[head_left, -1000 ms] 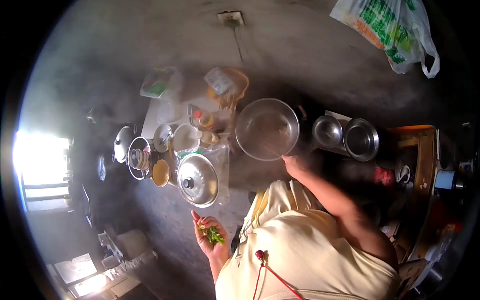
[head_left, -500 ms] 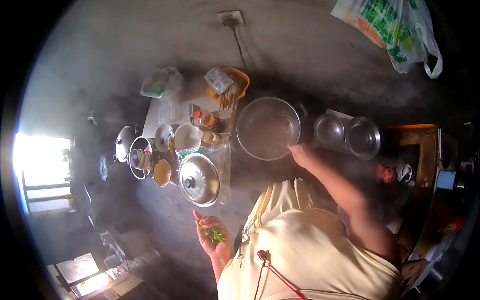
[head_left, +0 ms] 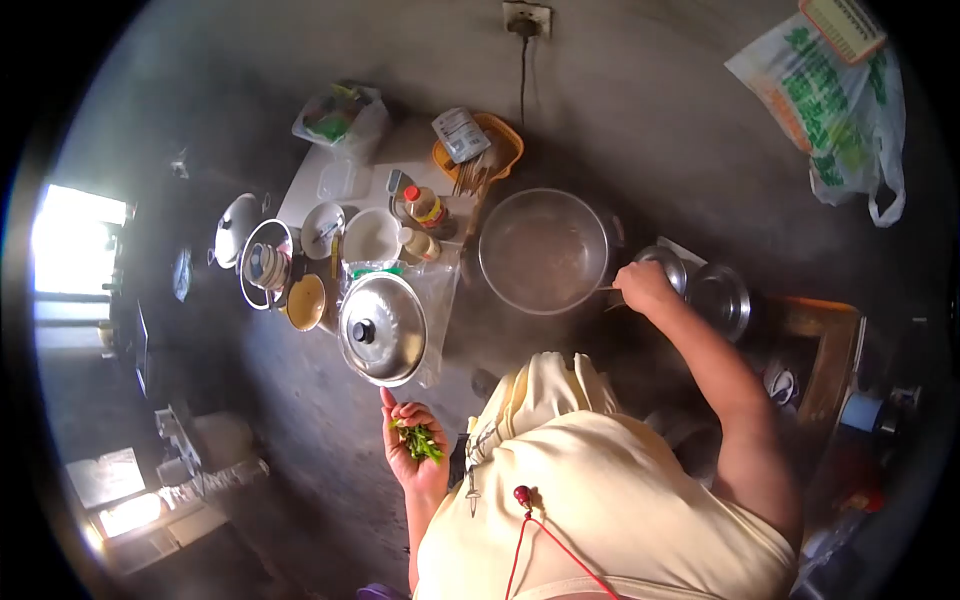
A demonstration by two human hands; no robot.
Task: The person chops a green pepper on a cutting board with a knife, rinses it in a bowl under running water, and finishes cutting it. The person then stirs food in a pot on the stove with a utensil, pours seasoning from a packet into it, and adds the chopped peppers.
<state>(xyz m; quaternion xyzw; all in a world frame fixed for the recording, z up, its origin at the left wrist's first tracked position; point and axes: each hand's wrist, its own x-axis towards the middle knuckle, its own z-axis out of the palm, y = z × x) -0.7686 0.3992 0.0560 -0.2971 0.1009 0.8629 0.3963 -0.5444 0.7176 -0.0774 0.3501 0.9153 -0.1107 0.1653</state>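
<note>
Cut green vegetables [head_left: 418,440] lie in the palm of my left hand [head_left: 410,455], whose fingers curl partly round them. This hand is just below a steel lid [head_left: 382,330] with a black knob. My right hand [head_left: 645,286] is closed on a thin handle at the right rim of a large round steaming pot [head_left: 545,250]. The far end of that utensil is hard to make out in the pot.
Two steel bowls [head_left: 720,300] stand right of the pot, partly behind my right hand. The table [head_left: 400,150] at left bears a sauce bottle [head_left: 425,205], a white bowl [head_left: 372,236] and an orange basket [head_left: 510,150]. A plastic bag [head_left: 835,120] hangs at upper right.
My right hand has moved right, away from the pot's lower rim, still closed on the handle. My left hand keeps the greens. The whole view has turned slightly.
</note>
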